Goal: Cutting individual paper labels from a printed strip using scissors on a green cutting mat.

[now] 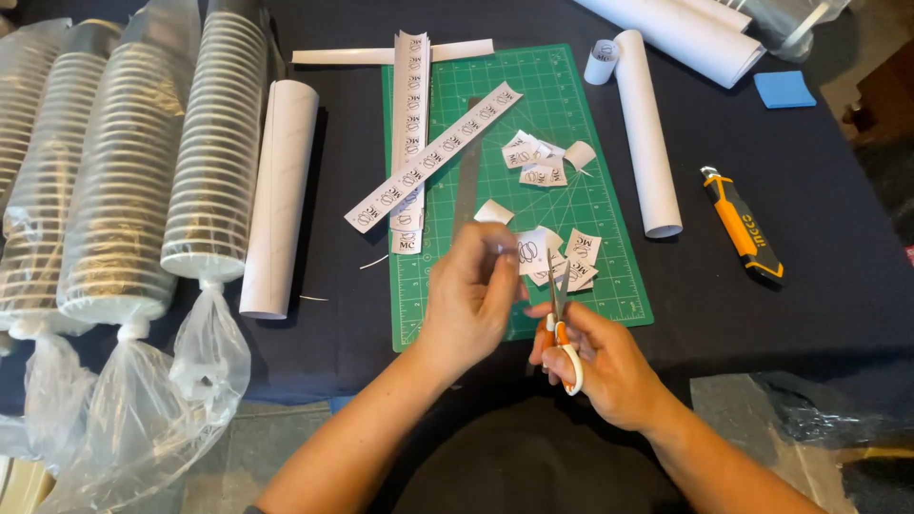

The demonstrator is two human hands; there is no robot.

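Steel scissors (560,314); thin paper label (526,252); hands

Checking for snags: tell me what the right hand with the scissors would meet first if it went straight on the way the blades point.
The right hand aims the scissors up the table. First in that line are the small cut paper pieces on the green cutting mat; depth is hard to judge.
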